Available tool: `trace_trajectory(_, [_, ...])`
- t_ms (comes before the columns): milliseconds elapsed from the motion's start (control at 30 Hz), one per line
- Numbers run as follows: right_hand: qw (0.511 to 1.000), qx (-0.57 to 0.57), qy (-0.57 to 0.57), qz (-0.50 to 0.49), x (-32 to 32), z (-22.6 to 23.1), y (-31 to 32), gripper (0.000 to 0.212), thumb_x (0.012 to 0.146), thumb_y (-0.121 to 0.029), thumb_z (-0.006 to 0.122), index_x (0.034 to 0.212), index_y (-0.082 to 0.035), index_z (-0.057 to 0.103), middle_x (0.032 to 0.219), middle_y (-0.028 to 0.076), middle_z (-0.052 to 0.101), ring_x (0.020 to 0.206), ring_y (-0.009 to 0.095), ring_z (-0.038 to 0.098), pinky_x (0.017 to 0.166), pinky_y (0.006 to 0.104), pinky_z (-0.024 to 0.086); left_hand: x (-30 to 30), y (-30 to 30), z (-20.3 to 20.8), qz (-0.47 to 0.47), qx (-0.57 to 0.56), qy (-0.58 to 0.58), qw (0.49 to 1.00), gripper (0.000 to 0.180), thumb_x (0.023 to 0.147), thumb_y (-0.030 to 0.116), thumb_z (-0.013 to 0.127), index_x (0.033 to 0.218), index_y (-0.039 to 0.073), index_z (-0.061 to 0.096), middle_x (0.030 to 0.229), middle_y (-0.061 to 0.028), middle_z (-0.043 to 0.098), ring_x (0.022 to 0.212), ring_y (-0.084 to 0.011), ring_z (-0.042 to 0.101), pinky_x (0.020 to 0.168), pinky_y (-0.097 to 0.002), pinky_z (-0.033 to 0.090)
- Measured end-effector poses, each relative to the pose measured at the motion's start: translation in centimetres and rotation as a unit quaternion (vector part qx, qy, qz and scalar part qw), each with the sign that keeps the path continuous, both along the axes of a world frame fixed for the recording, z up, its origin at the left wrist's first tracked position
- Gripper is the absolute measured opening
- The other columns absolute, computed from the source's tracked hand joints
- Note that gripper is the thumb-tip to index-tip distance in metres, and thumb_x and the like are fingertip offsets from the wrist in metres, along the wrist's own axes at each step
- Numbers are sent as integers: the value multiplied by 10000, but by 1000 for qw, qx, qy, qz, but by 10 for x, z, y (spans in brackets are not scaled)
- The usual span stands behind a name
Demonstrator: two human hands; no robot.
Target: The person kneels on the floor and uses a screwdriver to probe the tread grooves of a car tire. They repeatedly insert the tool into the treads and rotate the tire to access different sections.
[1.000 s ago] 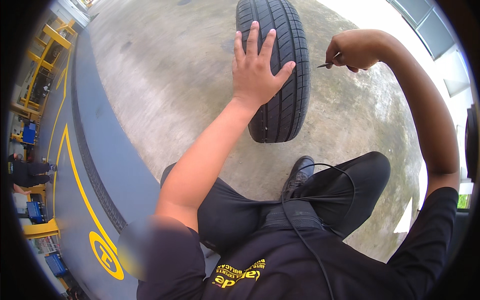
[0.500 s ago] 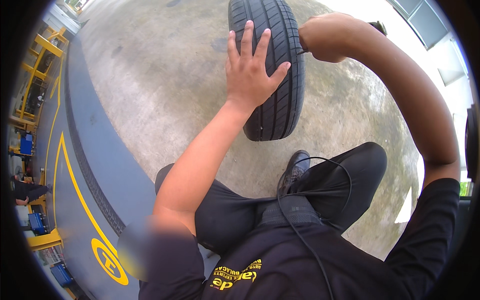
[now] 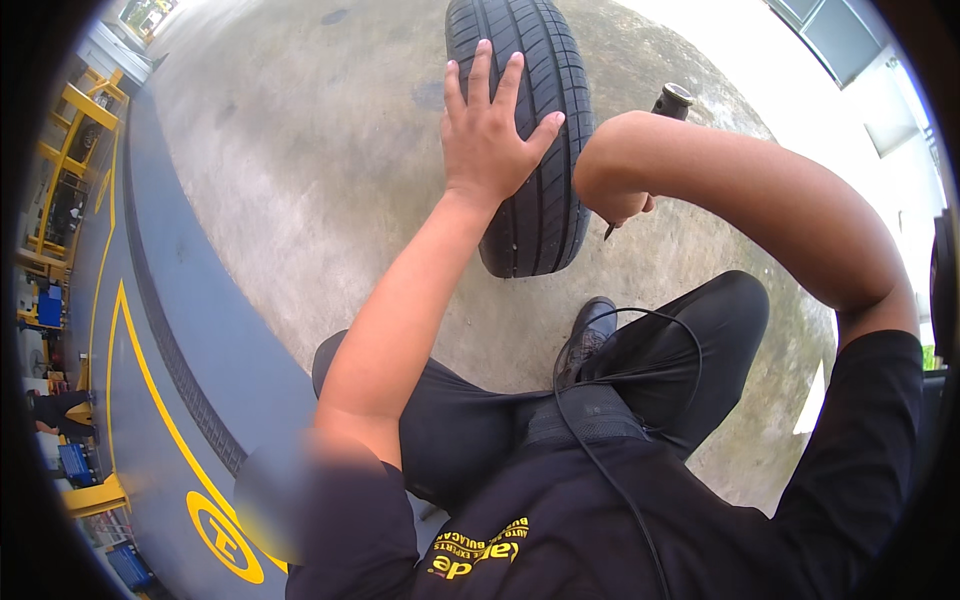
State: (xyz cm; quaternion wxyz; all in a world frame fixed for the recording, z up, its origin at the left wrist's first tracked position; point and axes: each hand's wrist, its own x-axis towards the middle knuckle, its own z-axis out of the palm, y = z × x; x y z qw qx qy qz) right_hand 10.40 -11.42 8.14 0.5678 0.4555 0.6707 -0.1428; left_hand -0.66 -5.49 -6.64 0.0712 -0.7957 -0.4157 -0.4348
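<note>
Black tire, upright, diagonally grooved

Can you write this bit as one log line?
left hand: spread on tire | right hand: gripping dark pointed tool, by tire's right side

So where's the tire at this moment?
In the head view, the tire is at top centre on the concrete floor, with the left hand spread over it and the right hand at its right.
</note>
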Motion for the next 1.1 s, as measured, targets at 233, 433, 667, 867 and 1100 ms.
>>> trace_trajectory(233, [979,104,125,-121,67,-1,-9,327,1042,-156,591,1327,-118,747,1063,122,792,850,231,747,772,393,581,-1,16,-14,6,-8,-28,1000,795,908,610,707,1544,161,543,1671,-140,378,1526,-523,286,1108,-656,472])
trace_trajectory(433, [874,431,214,-66,79,2,10,295,1048,-17,568,1274,-8,757,1173,195,779,1051,310,762,960,403,596,1,20,-13,8,1,-31,999,794,908,615,705,1541,161,550,1667,-139,385,1521,-525,295,1137,-641,447])
trace_trajectory(667, [871,458,175,9,66,1,8,287,1017,11,573,1215,2,779,1122,199,791,997,313,782,911,397,629,6,13,-10,4,-1,-27,1000,778,903,609,711,1529,173,557,1659,-121,399,1515,-516,313,1100,-649,466])
trace_trajectory(867, [862,479,163,6,66,-7,3,311,902,98,557,1083,22,798,1044,202,794,933,309,789,819,382,650,9,10,-10,1,-2,-20,1000,791,899,610,714,1538,175,545,1666,-114,385,1521,-505,302,1096,-661,461])
trace_trajectory(1100, [944,315,33,87,45,17,11,262,842,91,634,1038,22,795,1008,208,786,917,324,783,776,424,643,8,-1,-3,10,-37,-4,999,797,919,640,692,1545,170,545,1677,-122,387,1535,-502,294,1158,-634,402])
